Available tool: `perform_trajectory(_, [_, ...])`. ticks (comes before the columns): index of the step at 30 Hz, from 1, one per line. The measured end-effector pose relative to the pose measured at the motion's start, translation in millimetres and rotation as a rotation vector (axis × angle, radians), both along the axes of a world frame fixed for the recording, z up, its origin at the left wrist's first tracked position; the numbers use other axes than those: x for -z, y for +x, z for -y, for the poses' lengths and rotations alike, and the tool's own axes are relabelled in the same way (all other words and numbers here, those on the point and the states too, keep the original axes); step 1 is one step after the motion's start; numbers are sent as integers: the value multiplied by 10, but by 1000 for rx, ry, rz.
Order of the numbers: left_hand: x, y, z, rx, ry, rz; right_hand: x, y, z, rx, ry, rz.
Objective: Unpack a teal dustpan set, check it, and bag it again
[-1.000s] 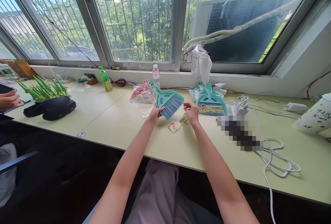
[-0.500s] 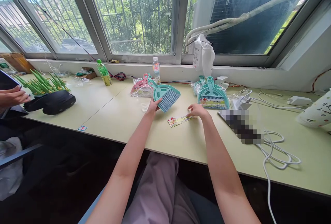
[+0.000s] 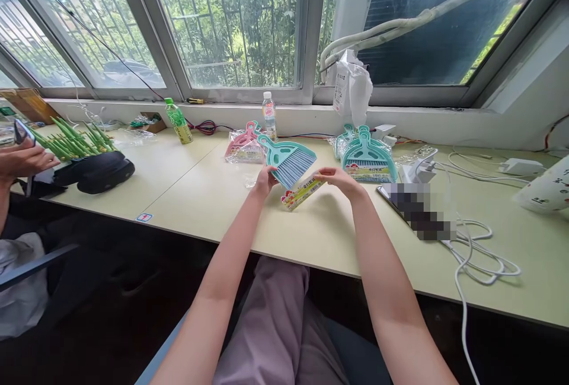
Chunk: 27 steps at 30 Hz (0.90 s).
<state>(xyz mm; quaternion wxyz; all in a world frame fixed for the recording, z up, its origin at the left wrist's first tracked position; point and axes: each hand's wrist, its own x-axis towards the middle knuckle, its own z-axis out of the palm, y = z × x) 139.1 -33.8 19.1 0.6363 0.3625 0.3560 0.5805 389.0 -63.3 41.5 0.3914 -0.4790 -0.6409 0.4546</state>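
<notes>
Teal brush is gripped at its bristle end by the left hand, above the surface. At three o'clock of it, a label card is pinched by the right hand. The thin card could be bent or dropped if that light pinch slackens.

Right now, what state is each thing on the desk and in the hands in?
left hand: gripping the teal brush
teal brush: held, tilted, bristles down-right
right hand: pinching the paper label
paper label: lifted at one end
green bottle: upright, capped
clear bottle: upright, capped
teal dustpan sets: lying stacked
</notes>
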Motion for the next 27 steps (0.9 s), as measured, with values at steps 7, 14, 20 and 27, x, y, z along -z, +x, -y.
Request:
perform_trajectory(7, [4,132,83,223,81,-98,18,-93,-76,144,103,-286])
perform_trajectory(14, [41,192,121,241,116,-157,211,-244,-198,482,238,-80])
perform_trajectory(20, [19,194,146,376,141,-128,250,-344,-143,664,462,166])
perform_trajectory(27, [-38,204,188,407,132,11,230,-388,-102,678,601,206])
